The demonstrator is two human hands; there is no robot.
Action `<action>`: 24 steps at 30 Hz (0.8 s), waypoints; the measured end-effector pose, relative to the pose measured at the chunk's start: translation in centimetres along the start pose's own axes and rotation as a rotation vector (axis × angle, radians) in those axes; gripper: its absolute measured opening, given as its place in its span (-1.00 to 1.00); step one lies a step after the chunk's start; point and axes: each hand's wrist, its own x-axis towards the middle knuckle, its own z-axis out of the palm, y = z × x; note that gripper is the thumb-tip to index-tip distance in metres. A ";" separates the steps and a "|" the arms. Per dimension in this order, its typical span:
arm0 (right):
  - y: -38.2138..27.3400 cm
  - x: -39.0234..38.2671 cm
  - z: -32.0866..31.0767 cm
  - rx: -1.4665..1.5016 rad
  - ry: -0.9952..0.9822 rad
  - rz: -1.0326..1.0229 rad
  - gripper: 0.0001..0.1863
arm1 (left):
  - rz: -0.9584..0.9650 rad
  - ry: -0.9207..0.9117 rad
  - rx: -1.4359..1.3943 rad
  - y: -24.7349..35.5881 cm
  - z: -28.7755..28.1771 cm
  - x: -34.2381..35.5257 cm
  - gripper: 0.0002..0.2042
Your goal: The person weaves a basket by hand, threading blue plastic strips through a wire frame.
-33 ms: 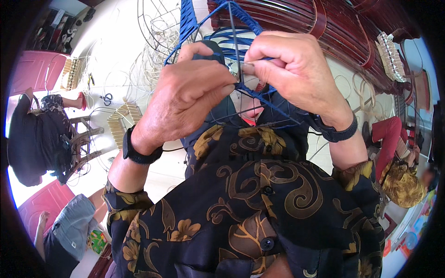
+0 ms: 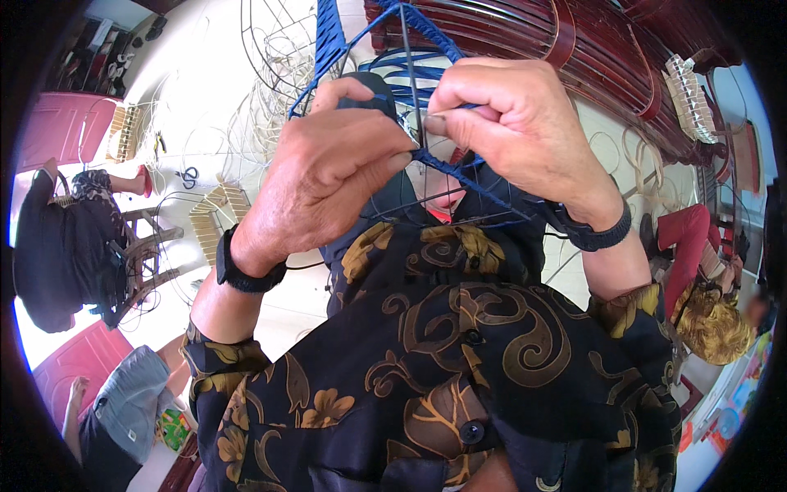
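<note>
A dark metal frame, partly wrapped in blue cord, is between my hands over my lap. My left hand has thumb and index pressed on the cord-wrapped joint at the middle. My right hand pinches beside the vertical rod, fingertips close to my left ones; what lies between them is too small to make out. A blue woven section rises at upper left of the frame, and blue bands show behind it.
Dark red bamboo-like bundles lie ahead. Loose pale strands, wire frames and pliers are on the floor. Seated people are at left, lower left and right. Pale woven pieces sit nearby.
My right hand's fingertips have shifted very slightly left and down, and the blue-wrapped frame has moved a little with them. My left hand is almost still.
</note>
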 end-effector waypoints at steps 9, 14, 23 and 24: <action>-0.4 0.6 0.0 -0.155 -0.073 0.072 -0.89 | -0.074 -0.040 -0.065 0.0 -0.7 0.0 -0.86; -0.4 0.8 0.1 -0.282 -0.080 -0.020 -0.87 | -0.096 -0.082 -0.124 -0.6 -1.2 0.2 -0.79; -0.4 1.1 0.8 -0.388 -0.116 0.042 -0.86 | -0.079 -0.197 -0.036 -0.4 -1.5 0.7 -0.88; -0.5 1.0 0.9 -0.397 -0.118 0.043 -0.86 | -0.106 -0.213 -0.049 -0.3 -1.7 0.9 -0.90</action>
